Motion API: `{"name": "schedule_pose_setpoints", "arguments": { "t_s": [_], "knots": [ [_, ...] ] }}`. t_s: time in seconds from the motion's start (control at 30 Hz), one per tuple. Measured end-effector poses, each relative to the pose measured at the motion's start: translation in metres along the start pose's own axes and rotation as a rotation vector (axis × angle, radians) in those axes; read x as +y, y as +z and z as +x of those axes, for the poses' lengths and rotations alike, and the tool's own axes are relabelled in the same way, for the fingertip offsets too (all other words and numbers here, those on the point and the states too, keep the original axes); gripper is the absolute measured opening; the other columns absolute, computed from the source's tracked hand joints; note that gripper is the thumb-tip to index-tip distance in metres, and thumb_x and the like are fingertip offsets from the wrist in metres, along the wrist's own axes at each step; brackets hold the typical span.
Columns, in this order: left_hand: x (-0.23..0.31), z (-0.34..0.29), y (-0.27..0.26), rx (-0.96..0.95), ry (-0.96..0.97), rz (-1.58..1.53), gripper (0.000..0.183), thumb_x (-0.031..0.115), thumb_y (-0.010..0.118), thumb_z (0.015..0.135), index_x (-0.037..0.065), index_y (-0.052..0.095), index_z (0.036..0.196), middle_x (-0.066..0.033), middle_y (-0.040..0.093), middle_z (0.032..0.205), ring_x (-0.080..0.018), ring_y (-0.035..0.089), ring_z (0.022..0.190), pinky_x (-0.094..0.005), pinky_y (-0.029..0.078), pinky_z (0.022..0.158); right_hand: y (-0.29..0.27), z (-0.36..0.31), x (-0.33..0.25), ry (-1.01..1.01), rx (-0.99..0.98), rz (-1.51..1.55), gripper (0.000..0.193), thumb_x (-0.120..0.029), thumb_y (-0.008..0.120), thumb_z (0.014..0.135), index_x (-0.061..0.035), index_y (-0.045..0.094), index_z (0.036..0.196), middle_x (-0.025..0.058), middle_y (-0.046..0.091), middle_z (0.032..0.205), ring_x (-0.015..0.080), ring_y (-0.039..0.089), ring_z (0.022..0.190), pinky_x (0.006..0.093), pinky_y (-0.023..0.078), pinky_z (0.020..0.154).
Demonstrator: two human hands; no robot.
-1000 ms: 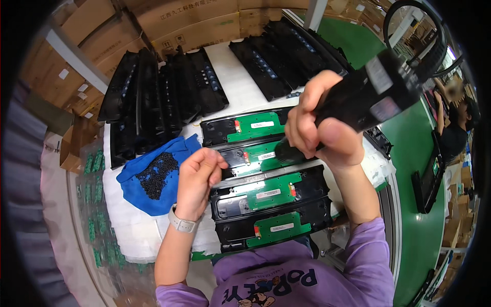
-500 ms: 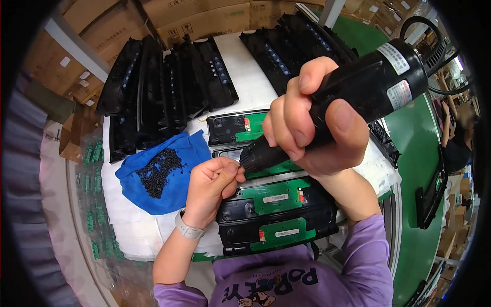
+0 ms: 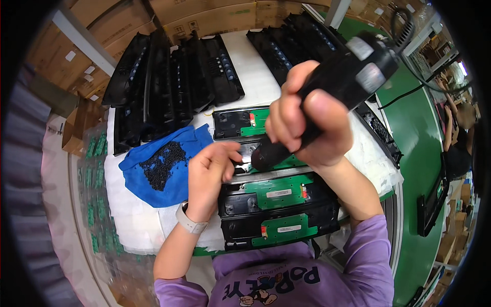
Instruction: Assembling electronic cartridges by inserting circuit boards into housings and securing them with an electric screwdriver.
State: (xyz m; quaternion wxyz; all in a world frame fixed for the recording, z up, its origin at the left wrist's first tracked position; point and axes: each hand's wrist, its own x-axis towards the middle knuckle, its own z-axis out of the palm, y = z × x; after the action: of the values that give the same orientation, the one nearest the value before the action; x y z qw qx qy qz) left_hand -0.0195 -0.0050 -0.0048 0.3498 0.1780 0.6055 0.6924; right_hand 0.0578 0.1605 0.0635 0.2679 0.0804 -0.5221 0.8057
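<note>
In the fist of my right hand [image 3: 319, 128] is a black electric screwdriver [image 3: 348, 77], tilted so that its nose points down and left over a black panel [image 3: 248, 148] with a green circuit board. The bit is hard to make out, so whether it touches the panel cannot be told. My left hand [image 3: 210, 166] hovers just left of the nose, its fingers loosely bent and apart, and no held thing shows in it. Left of that hand, a blue cloth [image 3: 134, 176] carries a heap of small black screws [image 3: 163, 166].
Two more board-fitted panels, one a nearer panel [image 3: 240, 227], lie towards me. Long black housings [image 3: 153, 87] stand grouped at the back left, with more housings [image 3: 286, 48] back right. Bagged green boards [image 3: 94, 189] hang beside the table's left edge. The screwdriver's cable [image 3: 409, 30] runs off right.
My left fingers have come off the screwdriver's tip and loosened from their pinch. My right hand and the screwdriver have shifted slightly left and lower, blurred by motion.
</note>
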Motion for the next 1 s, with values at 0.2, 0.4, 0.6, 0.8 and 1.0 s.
{"name": "schedule_pose_setpoints", "arguments": {
  "t_s": [0.2,0.4,0.6,0.8,1.0],
  "knots": [
    [-0.005,0.01,-0.008,0.019,0.02,-0.279,0.019,0.008,0.034,0.095,-0.003,0.048,0.103,-0.0171,0.059,0.103,-0.018,0.059,0.086,-0.026,0.046,0.076,0.004,-0.013,0.026,0.004,-0.176,-0.147,0.03,-0.01,0.065,0.076,0.0004,0.043,0.093,0.005,0.048,0.059,0.0103,0.046,0.047,0.0232,0.04,0.044],
    [-0.011,0.012,-0.011,0.038,-0.012,-0.283,0.017,0.009,0.034,0.096,-0.002,0.046,0.102,-0.0191,0.059,0.103,-0.0233,0.062,0.092,-0.028,0.048,0.079,0.007,-0.016,0.03,0.034,-0.212,-0.126,0.029,-0.011,0.063,0.078,-0.0009,0.041,0.094,0.0033,0.045,0.058,0.0101,0.044,0.047,0.0229,0.037,0.043],
    [-0.018,0.013,-0.009,0.03,-0.01,-0.197,0.017,0.016,0.041,0.096,0.002,0.05,0.098,-0.0052,0.057,0.069,-0.0074,0.046,0.051,-0.0195,0.036,0.049,0.016,-0.019,0.02,0.033,-0.33,-0.406,0.024,0.001,0.065,0.069,-0.0014,0.047,0.084,0.0058,0.054,0.065,0.0108,0.054,0.058,0.0231,0.045,0.054],
    [-0.012,0.011,-0.006,0.069,-0.044,-0.156,0.017,0.018,0.045,0.093,0.002,0.052,0.093,-0.0005,0.049,0.061,-0.0041,0.035,0.048,-0.0182,0.025,0.043,0.016,-0.014,0.027,-0.153,-0.42,-0.628,0.026,-0.001,0.073,0.055,-0.0087,0.054,0.071,-0.0005,0.057,0.065,0.0089,0.056,0.055,0.0217,0.042,0.05],
    [-0.011,0.011,-0.008,0.037,-0.096,-0.218,0.009,0.009,0.045,0.088,0.003,0.051,0.092,0.0002,0.047,0.061,-0.0044,0.033,0.051,-0.0187,0.024,0.045,0.016,-0.014,0.033,-0.252,-0.407,-0.698,0.031,-0.016,0.076,0.052,-0.005,0.061,0.076,0.0052,0.06,0.066,0.0182,0.058,0.053,0.0267,0.045,0.053]
  ]
}}
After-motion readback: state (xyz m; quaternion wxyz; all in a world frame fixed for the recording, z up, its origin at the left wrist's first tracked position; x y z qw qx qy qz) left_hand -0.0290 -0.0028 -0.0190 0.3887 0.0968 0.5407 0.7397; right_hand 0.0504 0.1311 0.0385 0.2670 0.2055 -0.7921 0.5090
